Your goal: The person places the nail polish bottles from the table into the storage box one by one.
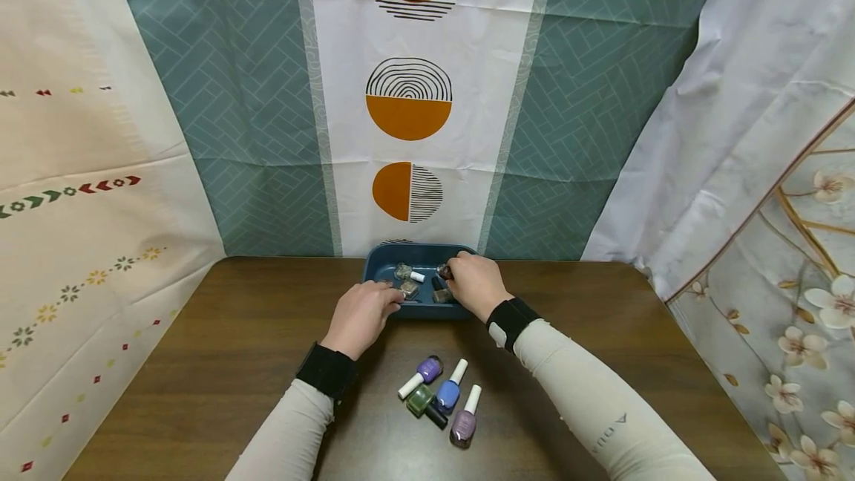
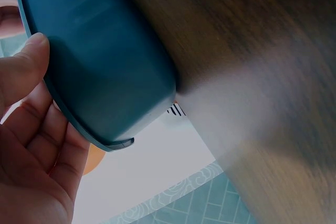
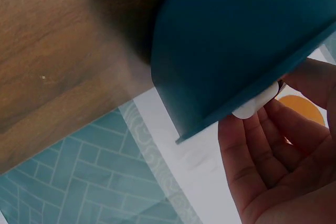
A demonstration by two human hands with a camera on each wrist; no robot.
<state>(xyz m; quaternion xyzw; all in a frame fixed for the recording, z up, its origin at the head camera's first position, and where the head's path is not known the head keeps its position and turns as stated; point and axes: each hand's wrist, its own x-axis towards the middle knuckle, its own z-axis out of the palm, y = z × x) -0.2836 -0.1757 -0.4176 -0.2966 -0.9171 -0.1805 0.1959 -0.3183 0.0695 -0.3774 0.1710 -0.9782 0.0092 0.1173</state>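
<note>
A dark blue bin (image 1: pixel 421 312) stands at the table's far edge with several nail polish bottles inside. My right hand (image 1: pixel 476 284) reaches over its right side and pinches a dark nail polish bottle (image 1: pixel 444 272), whose white cap (image 3: pixel 257 102) shows below the rim in the right wrist view. At the front left corner is my left hand (image 1: pixel 364 314), its thumb (image 2: pixel 34 51) at the rim and its other fingers bent behind it. A glittery bottle (image 1: pixel 410 289) lies by those fingertips; I cannot tell whether they hold anything.
Nearer on the wooden table (image 1: pixel 234 362) lie a purple bottle (image 1: pixel 430 368), a blue bottle (image 1: pixel 448 394), a green bottle (image 1: pixel 420 400) and a mauve bottle (image 1: pixel 464 425). Inside the bin are a white-capped bottle (image 1: pixel 404 271) and a black-capped one (image 1: pixel 441 295). A patterned curtain (image 1: pixel 414 191) hangs behind.
</note>
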